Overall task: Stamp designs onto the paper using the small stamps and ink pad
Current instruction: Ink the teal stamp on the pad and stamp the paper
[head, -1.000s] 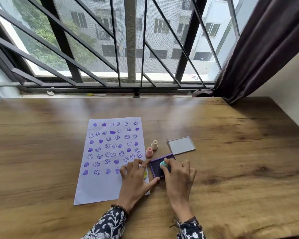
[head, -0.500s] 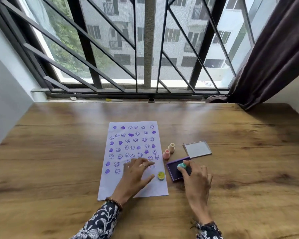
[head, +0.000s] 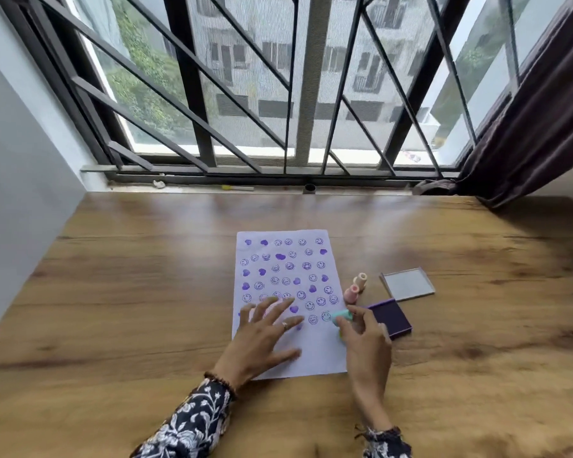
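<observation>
the paper [head: 311, 355] lies at the centre of the frame on the wooden table [head: 129, 292], with bare wood wide open to the left and lower right. the left hand [head: 262, 335] lies flat with fingers spread on the sheet's lower left part. the right hand [head: 364, 342] pinches the teal stamp [head: 340, 315] in its fingertips over the sheet's right edge, beside the last smiley prints. just right of that hand sits the purple ink pad [head: 392, 317], uncovered, its lid [head: 407, 284] further up right. the pink stamp [head: 352, 294] and beige stamp [head: 360, 280] stand upright between paper and lid.
</observation>
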Demonstrator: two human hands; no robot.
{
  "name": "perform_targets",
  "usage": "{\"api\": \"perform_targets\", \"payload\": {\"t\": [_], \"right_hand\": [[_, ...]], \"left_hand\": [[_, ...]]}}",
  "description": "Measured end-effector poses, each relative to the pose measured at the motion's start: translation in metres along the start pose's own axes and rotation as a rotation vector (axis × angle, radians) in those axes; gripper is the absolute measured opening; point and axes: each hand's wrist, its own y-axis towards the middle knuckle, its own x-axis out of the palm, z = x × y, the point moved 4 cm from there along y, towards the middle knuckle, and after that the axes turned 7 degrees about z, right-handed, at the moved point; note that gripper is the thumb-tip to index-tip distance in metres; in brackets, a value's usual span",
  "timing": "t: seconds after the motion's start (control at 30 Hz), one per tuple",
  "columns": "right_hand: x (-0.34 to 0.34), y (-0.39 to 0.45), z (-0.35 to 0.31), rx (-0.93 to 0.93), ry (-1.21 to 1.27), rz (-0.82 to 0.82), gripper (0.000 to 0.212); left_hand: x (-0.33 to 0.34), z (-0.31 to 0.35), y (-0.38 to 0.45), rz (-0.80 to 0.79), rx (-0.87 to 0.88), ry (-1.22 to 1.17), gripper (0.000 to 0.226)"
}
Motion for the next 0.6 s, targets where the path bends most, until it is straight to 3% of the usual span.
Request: {"api": "perform_targets", "payload": {"t": [0.17,0.33,0.43,0.6], "right_hand": [[-0.012,0.02,-0.023,-0.158,-0.188,0.018,0.028],[-0.028,0.021,-0.053,-0.457,-0.303,0.293,0.022],[-0.018,0.018,-0.046,-0.452,-0.342,0.347,0.022],[0.019,0.008,-0.016,-0.351,-0.533,0.18,0.028]], "left_hand": [[0.022,-0.006,0.001,-0.022,-0.05,-0.084,0.054],[0.023,-0.007,-0.001,0.078,-0.034,-0.09,0.052],[0.022,-0.007,-0.001,0.084,-0.027,-0.076,0.052],[0.025,-0.01,0.0,0.084,-0.04,-0.12,0.051]]}}
